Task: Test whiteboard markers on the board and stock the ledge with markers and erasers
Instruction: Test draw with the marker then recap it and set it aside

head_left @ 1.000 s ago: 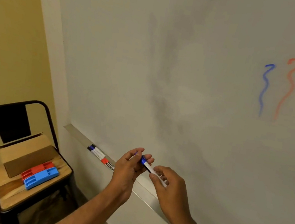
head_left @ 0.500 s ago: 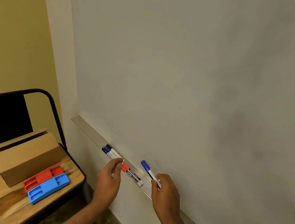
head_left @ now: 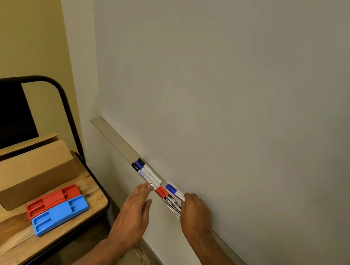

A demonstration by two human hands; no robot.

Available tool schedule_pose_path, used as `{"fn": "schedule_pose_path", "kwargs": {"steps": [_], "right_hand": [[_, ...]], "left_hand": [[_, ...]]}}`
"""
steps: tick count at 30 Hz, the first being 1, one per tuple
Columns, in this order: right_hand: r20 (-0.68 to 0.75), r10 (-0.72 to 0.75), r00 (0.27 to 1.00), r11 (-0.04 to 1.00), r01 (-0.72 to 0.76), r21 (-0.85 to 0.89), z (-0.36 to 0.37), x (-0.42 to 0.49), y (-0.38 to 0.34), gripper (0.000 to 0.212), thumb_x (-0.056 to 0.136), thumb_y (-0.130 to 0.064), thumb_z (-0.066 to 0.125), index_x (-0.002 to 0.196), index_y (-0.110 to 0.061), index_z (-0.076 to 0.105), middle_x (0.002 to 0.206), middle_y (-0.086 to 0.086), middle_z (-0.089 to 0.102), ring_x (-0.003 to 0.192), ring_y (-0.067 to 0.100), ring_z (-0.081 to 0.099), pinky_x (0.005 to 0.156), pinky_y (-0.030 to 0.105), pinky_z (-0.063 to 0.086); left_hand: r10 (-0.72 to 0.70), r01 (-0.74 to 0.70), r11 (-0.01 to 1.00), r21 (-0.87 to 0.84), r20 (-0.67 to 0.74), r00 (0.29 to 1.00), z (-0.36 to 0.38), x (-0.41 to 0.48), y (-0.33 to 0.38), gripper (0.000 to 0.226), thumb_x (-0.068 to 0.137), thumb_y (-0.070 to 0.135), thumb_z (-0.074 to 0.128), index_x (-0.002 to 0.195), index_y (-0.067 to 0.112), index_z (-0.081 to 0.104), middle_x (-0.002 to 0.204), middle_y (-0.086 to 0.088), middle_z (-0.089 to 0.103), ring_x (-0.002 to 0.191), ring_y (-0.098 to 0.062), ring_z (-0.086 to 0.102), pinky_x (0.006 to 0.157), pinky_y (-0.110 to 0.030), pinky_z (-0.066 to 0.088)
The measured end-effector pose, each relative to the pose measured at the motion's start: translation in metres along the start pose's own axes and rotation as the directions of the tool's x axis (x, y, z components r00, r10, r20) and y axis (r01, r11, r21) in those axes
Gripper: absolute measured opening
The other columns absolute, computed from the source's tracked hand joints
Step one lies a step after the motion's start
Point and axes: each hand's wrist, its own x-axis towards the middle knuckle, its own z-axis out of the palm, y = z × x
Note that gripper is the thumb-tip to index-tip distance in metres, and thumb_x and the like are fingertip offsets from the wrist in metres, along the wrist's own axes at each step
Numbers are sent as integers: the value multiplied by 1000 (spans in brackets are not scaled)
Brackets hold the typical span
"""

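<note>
The whiteboard (head_left: 235, 84) fills the right side, with a metal ledge (head_left: 113, 136) along its bottom edge. Several capped markers (head_left: 147, 173) with black, blue and red caps lie in a row on the ledge. My right hand (head_left: 195, 216) grips the tail of a blue-capped marker (head_left: 173, 189), which rests low at the ledge behind the red-capped ones (head_left: 162, 192). My left hand (head_left: 133, 215) hovers flat and empty below the ledge, fingertips near the markers. A red eraser (head_left: 51, 199) and a blue eraser (head_left: 58, 213) lie side by side on the chair.
A black metal chair (head_left: 60, 94) with a wooden seat (head_left: 11, 234) stands at the left against the yellow wall. An open cardboard box (head_left: 29, 168) sits on the seat behind the erasers. Speckled floor shows between my arms.
My view swung down and left, so the test squiggles left the frame. After capping the blue marker, my hands parted; the right lowered it to the ledge, the left dropped open below.
</note>
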Motion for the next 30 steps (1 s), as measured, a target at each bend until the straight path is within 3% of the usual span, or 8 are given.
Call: {"fn": "schedule_pose_path", "kwargs": {"steps": [4, 14, 20, 25, 30], "right_hand": [[47, -2, 999, 1000, 2, -6, 12, 11, 1, 35, 96, -35, 59, 123, -12, 57, 123, 7, 64, 110, 19, 63, 92, 32, 55], [123, -46, 991, 995, 56, -81, 36, 29, 3, 49, 89, -42, 68, 126, -14, 52, 127, 6, 61, 114, 16, 62, 92, 30, 54], [61, -92, 994, 986, 99, -133, 47, 28, 5, 57, 81, -43, 77, 125, -12, 56, 123, 10, 65, 112, 20, 64, 89, 33, 55], [-22, -131, 991, 971, 124, -203, 57, 22, 10, 69, 48, -45, 96, 103, -13, 68, 95, 7, 72, 85, 18, 72, 68, 29, 60], [-129, -150, 980, 982, 133, -131, 50, 14, 12, 60, 57, -36, 95, 105, -13, 69, 100, 7, 73, 89, 19, 71, 75, 33, 60]], "left_hand": [[1, -1, 1000, 15, 13, 1000, 1, 4, -7, 47, 108, 27, 41, 154, 31, 34, 164, 11, 23, 154, -9, 14, 119, -25, 13], [-38, 38, 999, -10, 46, 998, 9, 4, -29, 46, 106, 32, 39, 153, 32, 36, 163, 15, 19, 154, -8, 10, 126, -37, 18], [-58, 59, 998, -17, 60, 997, 11, 3, -34, 46, 105, 36, 38, 152, 32, 38, 165, 11, 24, 154, -8, 11, 122, -32, 17], [-40, 41, 999, -11, 71, 997, 12, -1, -35, 45, 106, 36, 39, 151, 31, 39, 165, 11, 23, 154, -7, 10, 120, -27, 13], [-29, 30, 999, -12, 56, 998, 8, -1, -35, 45, 106, 35, 41, 150, 30, 40, 165, 9, 25, 154, -7, 11, 118, -25, 13]]}}
